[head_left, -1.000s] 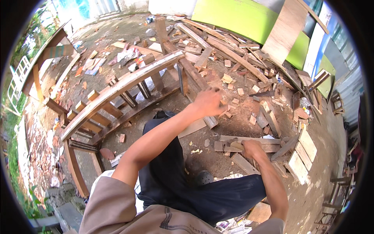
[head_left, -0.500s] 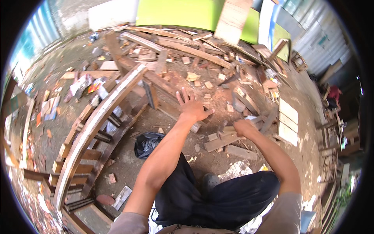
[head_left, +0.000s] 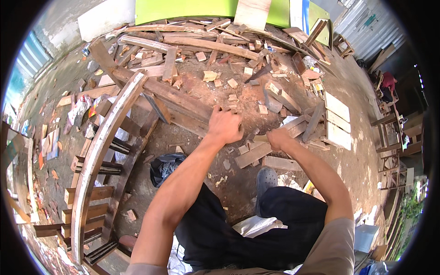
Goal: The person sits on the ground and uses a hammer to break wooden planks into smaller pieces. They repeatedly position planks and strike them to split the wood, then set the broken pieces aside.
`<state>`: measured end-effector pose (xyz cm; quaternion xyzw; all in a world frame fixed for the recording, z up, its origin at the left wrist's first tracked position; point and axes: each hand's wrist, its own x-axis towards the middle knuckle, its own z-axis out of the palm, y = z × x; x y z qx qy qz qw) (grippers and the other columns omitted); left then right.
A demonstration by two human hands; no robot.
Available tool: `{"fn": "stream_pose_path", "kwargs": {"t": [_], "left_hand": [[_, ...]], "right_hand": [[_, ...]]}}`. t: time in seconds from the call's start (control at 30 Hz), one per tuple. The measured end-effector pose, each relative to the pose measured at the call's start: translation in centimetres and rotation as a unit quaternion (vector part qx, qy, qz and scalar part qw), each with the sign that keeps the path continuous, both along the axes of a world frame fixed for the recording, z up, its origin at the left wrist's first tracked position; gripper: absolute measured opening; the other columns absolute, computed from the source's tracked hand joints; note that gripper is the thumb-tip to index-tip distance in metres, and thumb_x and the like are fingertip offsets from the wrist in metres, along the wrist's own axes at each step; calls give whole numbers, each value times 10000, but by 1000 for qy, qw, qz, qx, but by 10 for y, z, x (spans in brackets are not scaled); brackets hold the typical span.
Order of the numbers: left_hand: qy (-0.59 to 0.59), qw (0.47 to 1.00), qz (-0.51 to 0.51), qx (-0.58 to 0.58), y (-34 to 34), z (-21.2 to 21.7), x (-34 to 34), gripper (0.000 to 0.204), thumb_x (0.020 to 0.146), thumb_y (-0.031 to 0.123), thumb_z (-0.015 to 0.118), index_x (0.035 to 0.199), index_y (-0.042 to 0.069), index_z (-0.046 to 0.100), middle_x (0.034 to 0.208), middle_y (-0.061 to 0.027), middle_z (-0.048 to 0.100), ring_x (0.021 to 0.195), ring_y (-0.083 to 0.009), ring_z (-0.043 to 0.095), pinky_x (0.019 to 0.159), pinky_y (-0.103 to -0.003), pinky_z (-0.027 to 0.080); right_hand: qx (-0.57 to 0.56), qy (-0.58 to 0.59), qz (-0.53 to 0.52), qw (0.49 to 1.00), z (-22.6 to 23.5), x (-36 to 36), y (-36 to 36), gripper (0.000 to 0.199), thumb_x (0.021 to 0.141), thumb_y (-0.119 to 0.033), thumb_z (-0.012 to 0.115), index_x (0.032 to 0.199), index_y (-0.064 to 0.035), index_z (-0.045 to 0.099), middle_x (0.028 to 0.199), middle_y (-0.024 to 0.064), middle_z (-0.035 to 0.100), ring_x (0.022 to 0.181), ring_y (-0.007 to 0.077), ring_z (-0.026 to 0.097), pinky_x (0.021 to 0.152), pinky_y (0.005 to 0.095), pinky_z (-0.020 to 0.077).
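My left hand (head_left: 226, 124) is closed over the near end of a long brown wooden beam (head_left: 183, 98), part of a slatted wooden frame. My right hand (head_left: 278, 139) is closed around the light handle of what looks like a hammer (head_left: 251, 135), its dark head pointing toward my left hand. Just below my right hand lie short wood offcuts (head_left: 253, 155). The frame's pale, worn curved rail (head_left: 107, 146) runs down the left side. A black plastic bag (head_left: 161, 168) holding what look like nails sits beside my left forearm.
A heap of scrap planks (head_left: 211, 43) lies at the back, before a green panel (head_left: 192, 10). Wood blocks and litter are scattered over the dirt floor. A pale slatted wooden piece (head_left: 337, 120) is at right. Farther right, a person in red (head_left: 388, 83) is near wooden frames.
My left hand has gone from spread fingers to closed over the beam. My right hand has shifted slightly left and up with the hammer. My view has tilted, and my right foot shows more.
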<state>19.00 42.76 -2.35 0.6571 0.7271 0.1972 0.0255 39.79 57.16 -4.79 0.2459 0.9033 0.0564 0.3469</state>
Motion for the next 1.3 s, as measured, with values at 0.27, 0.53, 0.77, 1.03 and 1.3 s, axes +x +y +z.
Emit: {"fn": "stream_pose_path", "kwargs": {"t": [0.27,0.53,0.77,1.03,1.3], "left_hand": [[13,984,12,175,3,-7,1,200,739,265,655,628,99,659,701,-51,672,716,-248,665,769,-410,520],[21,976,14,215,7,-9,4,168,714,235,666,611,108,626,648,-41,616,659,-246,640,676,-391,509],[17,983,27,180,7,-5,6,173,712,252,666,654,88,665,674,-63,652,714,-251,657,711,-390,497],[6,996,12,91,2,2,5,179,745,274,693,693,105,662,719,-61,658,743,-278,652,742,-424,475],[-4,1000,0,23,0,21,7,365,773,473,700,730,111,699,733,-64,670,770,-277,656,743,-409,482]], "right_hand": [[-53,48,34,997,-34,4,9,339,743,-135,662,1070,-44,655,1028,164,702,971,310,683,770,435,553],[-70,65,35,995,-46,11,29,300,747,-127,646,1034,-41,669,983,161,712,938,317,693,756,427,551],[-49,117,0,992,-54,7,46,264,739,-141,654,979,-43,706,950,155,723,897,312,706,731,423,563],[-26,180,-44,982,-40,-28,61,219,710,-124,649,887,-8,706,925,201,712,857,338,706,714,438,569],[-38,218,-40,974,-52,-69,88,201,713,-122,629,846,12,698,878,227,703,840,361,706,679,466,561]]}}
